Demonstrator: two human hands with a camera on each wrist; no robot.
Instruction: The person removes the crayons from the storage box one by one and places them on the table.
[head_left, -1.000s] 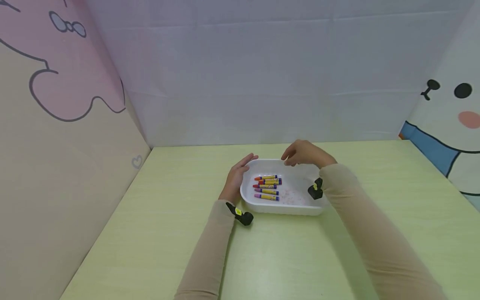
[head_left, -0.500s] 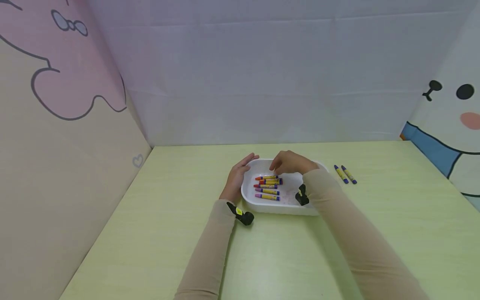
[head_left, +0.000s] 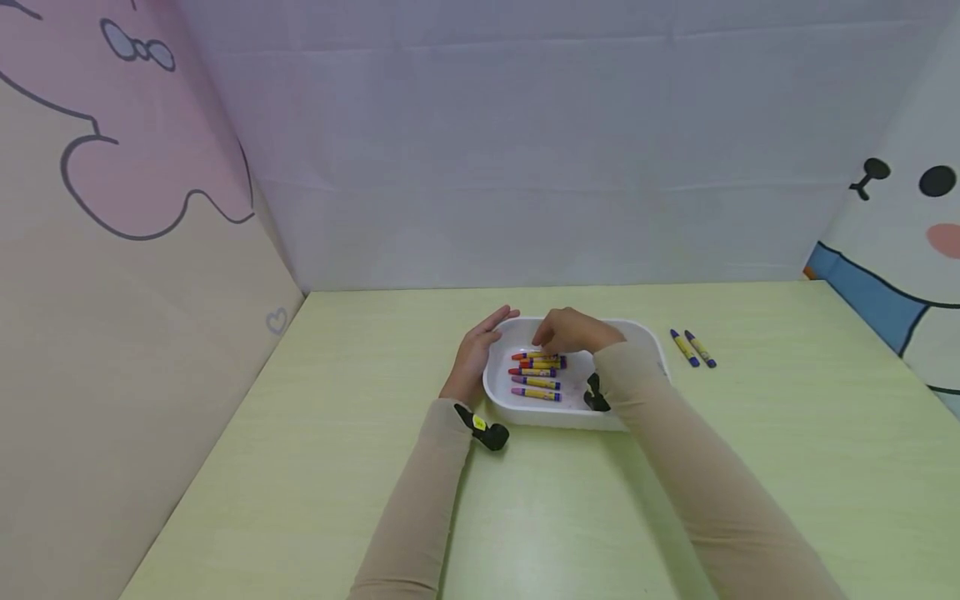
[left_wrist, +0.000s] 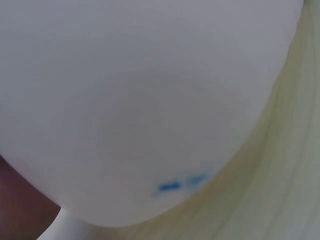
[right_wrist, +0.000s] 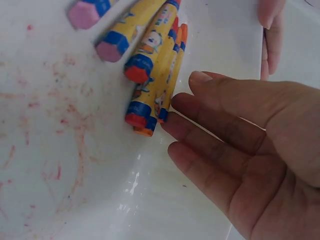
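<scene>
In the head view, my left hand (head_left: 467,362) holds the left end of a white plastic tray (head_left: 562,419), its thumb over the rim and its fingers outside the wall. Several yellow-wrapped crayons with blue bands lie side by side in the tray, including a pink crayon (head_left: 536,394) at the near end. My right hand (head_left: 576,331) reaches into the tray from the far right. In the right wrist view its fingers are loosely bent, with fingertips right at the end of an orange crayon (right_wrist: 171,82). Red and orange crayons lie overlapping there.
Two blue-tipped crayons, a left one (head_left: 684,347) and a right one (head_left: 701,349), lie on the pale green table (head_left: 555,517) right of the tray. A white cloth backdrop (head_left: 480,167) stands behind. Blue marks (left_wrist: 170,186) show on the tray in the left wrist view.
My right hand has moved left and nearer, from the tray's far rim to the crayons inside. The two crayons at right have come into view. My left hand has kept its place.
</scene>
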